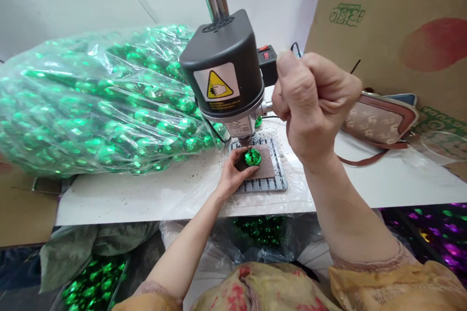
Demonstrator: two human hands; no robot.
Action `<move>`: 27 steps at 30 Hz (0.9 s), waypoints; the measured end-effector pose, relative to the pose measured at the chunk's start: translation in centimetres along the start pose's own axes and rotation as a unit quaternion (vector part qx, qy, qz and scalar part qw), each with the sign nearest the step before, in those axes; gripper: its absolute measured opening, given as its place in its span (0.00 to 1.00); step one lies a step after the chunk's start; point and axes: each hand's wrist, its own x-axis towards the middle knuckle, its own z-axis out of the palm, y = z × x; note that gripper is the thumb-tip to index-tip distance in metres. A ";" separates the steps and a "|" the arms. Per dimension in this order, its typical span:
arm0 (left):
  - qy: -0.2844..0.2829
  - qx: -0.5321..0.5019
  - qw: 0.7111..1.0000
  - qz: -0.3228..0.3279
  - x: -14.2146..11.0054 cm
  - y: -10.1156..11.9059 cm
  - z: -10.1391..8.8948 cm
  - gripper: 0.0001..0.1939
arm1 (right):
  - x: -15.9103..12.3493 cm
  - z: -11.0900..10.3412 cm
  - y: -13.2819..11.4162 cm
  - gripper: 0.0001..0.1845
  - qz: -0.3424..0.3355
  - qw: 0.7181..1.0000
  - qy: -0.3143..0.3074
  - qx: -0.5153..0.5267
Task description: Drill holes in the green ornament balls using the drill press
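A small shiny green faceted ball sits between the thumb and fingers of my left hand. It rests on a brown board over the slotted metal base, just below the chuck of a black bench drill press. Whether a drill bit touches the ball I cannot make out. My right hand is closed in a raised fist at the feed lever on the press's right side; the lever's grip is hidden inside the fist.
A big clear bag of green balls lies left of the press. A patterned purse and a cardboard box stand on the right. Below the white table's edge are more green balls. Dark shavings lie around the base.
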 end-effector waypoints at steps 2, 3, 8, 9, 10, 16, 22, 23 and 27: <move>0.001 0.004 1.000 -0.003 0.0 0.0 0.0 0.30 | -0.6 -0.2 0.4 0.26 -0.021 1.000 0.008 -0.001; 0.003 0.007 1.000 -0.004 -0.1 0.0 0.0 0.30 | -1.0 -0.3 0.5 0.26 -0.022 1.000 0.009 -0.006; 0.009 0.008 1.000 0.005 -0.2 0.4 0.2 0.30 | -2.4 -0.4 1.1 0.26 -0.061 0.998 0.035 -0.002; 0.008 0.004 1.000 0.007 -0.2 0.4 0.3 0.29 | -2.5 -0.4 1.3 0.26 -0.069 0.997 0.046 0.001; 0.006 0.001 1.000 0.007 -0.2 0.5 0.3 0.29 | -2.7 -0.4 1.5 0.27 -0.077 0.996 0.054 0.005; -0.003 0.000 1.000 0.013 -0.2 0.4 0.2 0.29 | -3.3 -1.3 1.9 0.29 -0.088 0.996 0.018 -0.006; -0.008 -0.005 1.000 0.015 -0.1 0.3 0.2 0.29 | -3.7 -2.1 2.6 0.29 -0.145 0.989 -0.007 0.014; -0.007 -0.005 1.000 0.014 -0.2 0.2 0.2 0.29 | -3.7 -2.2 2.7 0.29 -0.151 0.988 -0.011 0.015; -0.003 -0.009 1.000 0.009 -0.2 0.2 0.2 0.30 | -3.9 -2.4 3.0 0.29 -0.158 0.987 -0.018 0.016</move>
